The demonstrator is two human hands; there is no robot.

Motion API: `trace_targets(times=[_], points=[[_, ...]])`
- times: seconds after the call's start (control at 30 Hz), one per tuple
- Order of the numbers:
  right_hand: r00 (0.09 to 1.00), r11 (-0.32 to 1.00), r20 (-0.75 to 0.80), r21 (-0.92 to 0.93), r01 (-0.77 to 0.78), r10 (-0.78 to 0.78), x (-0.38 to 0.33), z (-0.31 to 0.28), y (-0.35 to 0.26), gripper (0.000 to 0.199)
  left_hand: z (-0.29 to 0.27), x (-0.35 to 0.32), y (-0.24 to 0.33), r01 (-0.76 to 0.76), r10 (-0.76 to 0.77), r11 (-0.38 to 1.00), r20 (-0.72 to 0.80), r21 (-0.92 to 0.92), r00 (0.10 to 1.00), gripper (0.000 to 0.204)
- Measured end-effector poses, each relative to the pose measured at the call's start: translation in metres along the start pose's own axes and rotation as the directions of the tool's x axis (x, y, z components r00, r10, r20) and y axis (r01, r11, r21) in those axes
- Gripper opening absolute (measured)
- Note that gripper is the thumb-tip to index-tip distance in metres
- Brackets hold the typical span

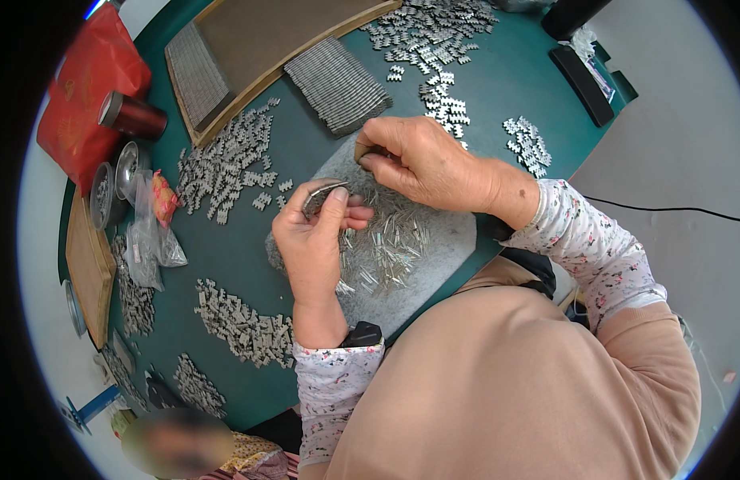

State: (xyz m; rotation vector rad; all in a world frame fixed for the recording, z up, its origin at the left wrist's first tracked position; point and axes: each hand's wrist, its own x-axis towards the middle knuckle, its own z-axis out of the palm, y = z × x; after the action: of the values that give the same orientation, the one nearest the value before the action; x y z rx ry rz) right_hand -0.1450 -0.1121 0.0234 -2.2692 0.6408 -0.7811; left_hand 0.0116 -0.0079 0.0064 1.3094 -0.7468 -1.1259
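Note:
My left hand (312,244) is closed on a short curved strip of small grey metal links (325,197), held between thumb and fingers. To its upper right, my right hand (426,164) is pinched, with the fingertips turned toward the strip but apart from it. What the right fingertips hold, if anything, is too small to make out. Both hands are over a grey felt mat (446,268), where many thin loose metal pins (394,248) lie scattered. Just beyond the right hand sits a block of closely laid metal strips (338,86).
Piles of metal links (234,160) lie left, with more link pieces (434,32) at the back. A wooden-framed tray (266,68) stands far left, near a dark red cup (134,116) and red bag (98,88). A black phone-like object (582,86) lies right. Another person sits lower left.

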Motion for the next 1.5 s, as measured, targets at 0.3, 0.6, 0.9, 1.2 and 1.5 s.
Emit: trace_targets(times=[0.3, 0.6, 0.9, 1.2, 1.5], points=[[0.988, 0.962, 0.088, 0.23, -0.145, 0.128, -0.002, 0.001, -0.006, 0.013, 0.005, -0.003, -0.004, -0.151, 0.146, 0.986, 0.077, 0.065, 0.986, 0.012], [0.989, 0.957, 0.065, 0.255, -0.142, 0.13, -0.008, 0.007, -0.001, 0.011, 0.006, -0.005, -0.002, -0.157, 0.147, 0.98, 0.085, 0.122, 0.985, 0.01], [0.989, 0.989, 0.022, -0.018, 0.146, -0.146, -0.016, 0.011, 0.001, 0.01, 0.009, -0.008, -0.002, -0.243, 0.236, 0.93, 0.062, 0.277, 0.97, 0.007], [0.975, 0.963, 0.204, -0.231, 0.141, -0.094, -0.009, -0.008, -0.009, 0.013, 0.004, -0.009, 0.0, -0.166, 0.143, 0.947, 0.103, 0.274, 0.984, 0.008], [0.985, 0.88, 0.174, -0.468, 0.084, -0.002, -0.012, 0.007, 0.012, 0.013, 0.002, -0.004, 0.004, -0.013, 0.013, 1.0, 0.051, -0.01, 0.999, 0.013]])
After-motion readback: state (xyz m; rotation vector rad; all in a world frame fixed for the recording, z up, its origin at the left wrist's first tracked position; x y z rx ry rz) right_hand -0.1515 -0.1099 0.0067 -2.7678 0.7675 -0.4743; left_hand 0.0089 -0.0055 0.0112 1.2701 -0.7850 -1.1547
